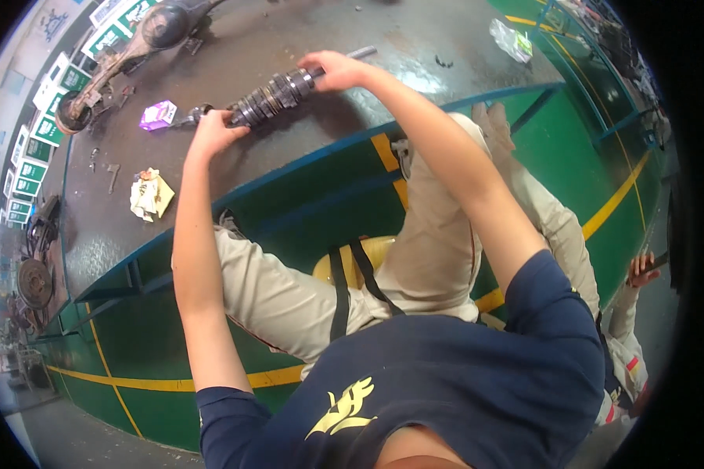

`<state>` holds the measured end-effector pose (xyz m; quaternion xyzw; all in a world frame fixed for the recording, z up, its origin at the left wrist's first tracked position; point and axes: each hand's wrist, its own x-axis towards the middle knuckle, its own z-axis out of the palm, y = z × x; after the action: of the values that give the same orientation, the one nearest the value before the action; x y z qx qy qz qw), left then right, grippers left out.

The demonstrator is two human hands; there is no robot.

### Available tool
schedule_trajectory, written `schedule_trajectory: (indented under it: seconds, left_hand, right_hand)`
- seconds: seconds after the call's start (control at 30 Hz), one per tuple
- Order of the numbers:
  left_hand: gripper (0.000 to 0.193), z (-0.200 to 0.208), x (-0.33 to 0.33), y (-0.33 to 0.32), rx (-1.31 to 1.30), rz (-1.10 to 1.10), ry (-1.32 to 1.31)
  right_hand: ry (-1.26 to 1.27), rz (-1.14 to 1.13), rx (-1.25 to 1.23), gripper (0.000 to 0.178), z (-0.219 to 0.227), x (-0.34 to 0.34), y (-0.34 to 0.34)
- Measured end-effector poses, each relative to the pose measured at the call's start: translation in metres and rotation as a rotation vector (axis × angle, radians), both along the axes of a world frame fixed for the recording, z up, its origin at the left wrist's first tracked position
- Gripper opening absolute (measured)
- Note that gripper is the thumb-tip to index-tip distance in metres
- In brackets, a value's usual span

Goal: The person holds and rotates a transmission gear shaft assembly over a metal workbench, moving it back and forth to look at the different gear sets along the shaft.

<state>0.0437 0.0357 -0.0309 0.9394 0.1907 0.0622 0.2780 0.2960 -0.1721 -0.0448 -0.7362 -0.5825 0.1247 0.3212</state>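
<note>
A dark metal gear shaft [274, 98] with several stacked gears lies slantwise over the workbench, its far right end a bare rod. My left hand [217, 134] curls around its near left end. Up at its right end, my right hand [338, 72] has its fingers wrapped over the shaft just before the bare rod. Whether the shaft rests on the bench or is lifted slightly, I cannot tell. Close by my left hand stands a purple box [158, 116], with a small dark metal part [200, 112] between the two.
The metal workbench [414, 31] has a blue frame edge. A rusty axle housing [137, 62] occupies its far left. Crumpled yellow paper [150, 195] lies at the left, a clear plastic bag [511, 41] at the right corner. Another person [626, 344] is at the far right.
</note>
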Motion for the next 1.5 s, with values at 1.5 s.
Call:
schedule_trajectory:
  seconds: [1.5]
  left_hand:
    - [0.086,-0.05,0.007,0.02,0.097,-0.295,-0.432]
  right_hand:
    - [-0.197,-0.041,-0.126,0.09,-0.023,-0.042,0.005]
